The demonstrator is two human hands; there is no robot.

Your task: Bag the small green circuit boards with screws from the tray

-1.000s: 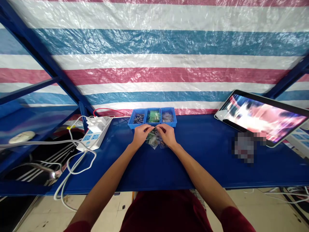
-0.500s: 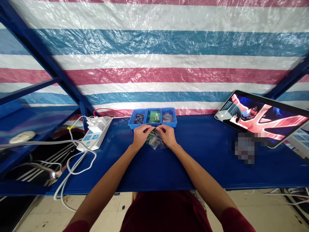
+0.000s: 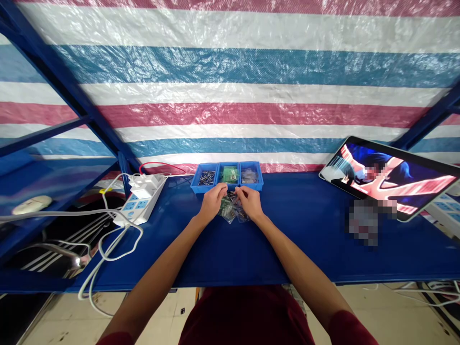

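My left hand [image 3: 212, 202] and my right hand [image 3: 250, 202] meet over a small pile of clear plastic bags [image 3: 230, 211] with green parts in them, on the blue table [image 3: 309, 225]. Both hands have their fingers curled and pinched together on a small item between them, too small to name. Just behind the hands stand three small blue bins [image 3: 227, 175]: the left one holds dark metal parts, the middle one green parts, the right one clear bags.
A white power strip [image 3: 141, 197] with plugs and white cables [image 3: 108, 239] lies at the left. A tablet [image 3: 388, 175] with a playing screen leans at the right. A striped tarp [image 3: 230, 96] forms the back wall. Blue shelf frame bars stand on both sides.
The hands stay over the bags, with only slight finger movement. The picture on the tablet screen has changed.
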